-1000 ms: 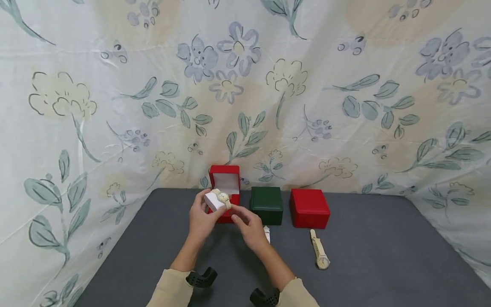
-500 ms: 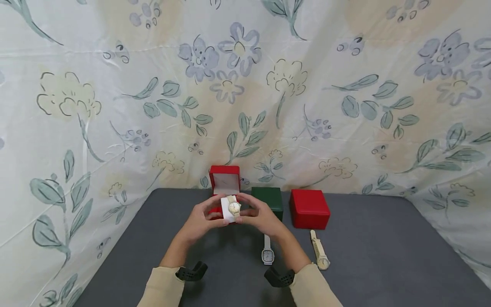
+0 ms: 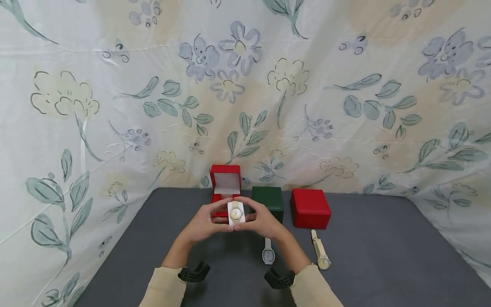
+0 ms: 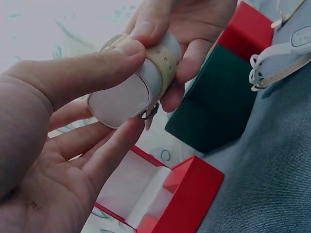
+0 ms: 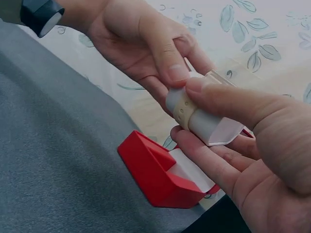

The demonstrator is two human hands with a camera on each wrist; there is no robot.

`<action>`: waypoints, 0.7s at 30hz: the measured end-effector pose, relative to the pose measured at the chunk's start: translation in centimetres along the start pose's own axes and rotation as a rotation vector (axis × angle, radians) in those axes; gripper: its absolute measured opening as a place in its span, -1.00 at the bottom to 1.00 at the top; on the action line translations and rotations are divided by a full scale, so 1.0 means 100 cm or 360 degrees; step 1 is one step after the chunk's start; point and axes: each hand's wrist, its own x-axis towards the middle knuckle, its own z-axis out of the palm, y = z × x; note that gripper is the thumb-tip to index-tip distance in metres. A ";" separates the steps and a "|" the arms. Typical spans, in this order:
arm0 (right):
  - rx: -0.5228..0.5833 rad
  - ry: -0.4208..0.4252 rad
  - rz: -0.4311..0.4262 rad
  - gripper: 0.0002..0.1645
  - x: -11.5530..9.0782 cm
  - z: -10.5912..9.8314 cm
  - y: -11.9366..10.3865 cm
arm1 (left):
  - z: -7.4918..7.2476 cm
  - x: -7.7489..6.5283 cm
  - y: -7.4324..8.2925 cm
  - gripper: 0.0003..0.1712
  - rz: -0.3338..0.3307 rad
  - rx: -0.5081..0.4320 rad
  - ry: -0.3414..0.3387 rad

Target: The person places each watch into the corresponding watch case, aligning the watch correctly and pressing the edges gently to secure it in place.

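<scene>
Both hands hold a white watch cushion (image 4: 116,99) with a cream-strapped wristwatch (image 3: 236,214) wrapped around it. My left hand (image 3: 204,222) grips the cushion's left end between thumb and fingers. From the other end, my right hand (image 3: 264,220) pinches it, its thumb beside the left thumb on the strap. The round dial faces the head camera, while the wrist views show the strap's punched holes and, in the left one, its buckle. Behind the hands stands an open red watch box (image 3: 225,170) with a white lining, its lower part partly hidden by the fingers.
A closed green box (image 3: 267,195) and a closed red box (image 3: 310,209) stand right of the open one. Nearer lie a white square-faced watch (image 3: 268,256) and a cream watch (image 3: 321,252) on the grey tabletop (image 3: 383,247). A floral curtain (image 3: 245,85) hangs behind.
The cushion has shifted right and turned from a tilt to upright, dial toward the head camera. My right hand has moved up and now grips its right end. The white watch has come into view.
</scene>
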 end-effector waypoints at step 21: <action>0.0005 0.0347 0.0121 -0.26 0.014 0.030 0.006 | -0.030 0.025 -0.022 -0.14 -0.0074 0.0410 0.0171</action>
